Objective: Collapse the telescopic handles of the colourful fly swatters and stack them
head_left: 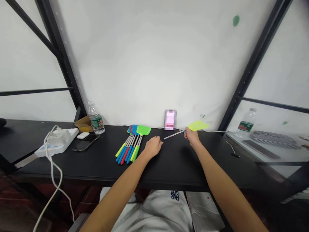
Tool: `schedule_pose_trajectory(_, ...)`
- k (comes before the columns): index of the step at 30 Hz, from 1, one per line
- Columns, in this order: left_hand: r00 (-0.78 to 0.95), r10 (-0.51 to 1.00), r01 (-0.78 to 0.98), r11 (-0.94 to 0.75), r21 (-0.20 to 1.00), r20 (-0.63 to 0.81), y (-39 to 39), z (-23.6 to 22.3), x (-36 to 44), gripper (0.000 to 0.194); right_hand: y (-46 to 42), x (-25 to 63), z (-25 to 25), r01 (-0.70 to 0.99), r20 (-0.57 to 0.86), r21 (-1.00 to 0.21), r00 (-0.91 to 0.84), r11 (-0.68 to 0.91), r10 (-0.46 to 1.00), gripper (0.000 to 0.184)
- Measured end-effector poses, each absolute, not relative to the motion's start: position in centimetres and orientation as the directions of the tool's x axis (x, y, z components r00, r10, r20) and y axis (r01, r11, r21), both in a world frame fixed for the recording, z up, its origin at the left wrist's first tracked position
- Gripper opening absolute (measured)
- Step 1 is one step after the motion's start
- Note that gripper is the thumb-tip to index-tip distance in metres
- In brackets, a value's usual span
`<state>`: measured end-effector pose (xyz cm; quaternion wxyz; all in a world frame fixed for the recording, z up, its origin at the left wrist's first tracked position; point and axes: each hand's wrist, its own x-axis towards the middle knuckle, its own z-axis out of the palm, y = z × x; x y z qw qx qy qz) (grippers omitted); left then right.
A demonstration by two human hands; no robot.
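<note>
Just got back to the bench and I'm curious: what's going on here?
A person is working at a black desk. Their right hand grips a fly swatter with a yellow-green head and a thin metal shaft. Their left hand is on the desk, holding nothing visible, right beside a fanned group of multicoloured fly swatters.

Black tabletop (pixel 96 169): fly swatters (pixel 130 145) side by side just beside the left hand (pixel 153 146); smartphone (pixel 85 142), power strip (pixel 56 141) and water bottle (pixel 96 118) farther left of it.
</note>
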<state>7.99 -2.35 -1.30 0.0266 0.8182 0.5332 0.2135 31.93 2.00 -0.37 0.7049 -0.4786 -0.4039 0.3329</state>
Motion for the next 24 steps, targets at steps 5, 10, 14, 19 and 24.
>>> schedule_pose_trajectory(5,0.374,0.862,0.834,-0.474,0.282,0.342,-2.4,-1.2,7.9,0.016,2.1,31.7,-0.7,-0.056,0.268,-0.948,0.387,0.312,0.882,0.027)
schedule_pose_trajectory(10,0.383,0.849,0.815,-0.496,0.300,0.363,-2.5,-1.3,7.9,0.016,1.7,31.3,-0.5,-0.078,0.273,-0.946,0.327,0.313,0.905,0.027)
schedule_pose_trajectory(14,0.410,0.816,0.770,-0.549,0.324,0.408,-2.5,-1.3,8.0,0.017,1.3,31.2,-0.1,-0.086,0.253,-0.952,0.316,0.293,0.914,0.028)
schedule_pose_trajectory(19,0.425,0.773,0.693,-0.613,0.379,0.471,-2.5,-1.2,8.2,0.017,0.7,30.7,0.2,-0.087,0.211,-0.967,0.261,0.241,0.942,0.030)
schedule_pose_trajectory(24,0.429,0.757,0.658,-0.636,0.404,0.494,-2.6,-1.3,8.4,0.017,0.2,29.5,0.3,-0.062,0.224,-0.968,0.219,0.242,0.950,0.034)
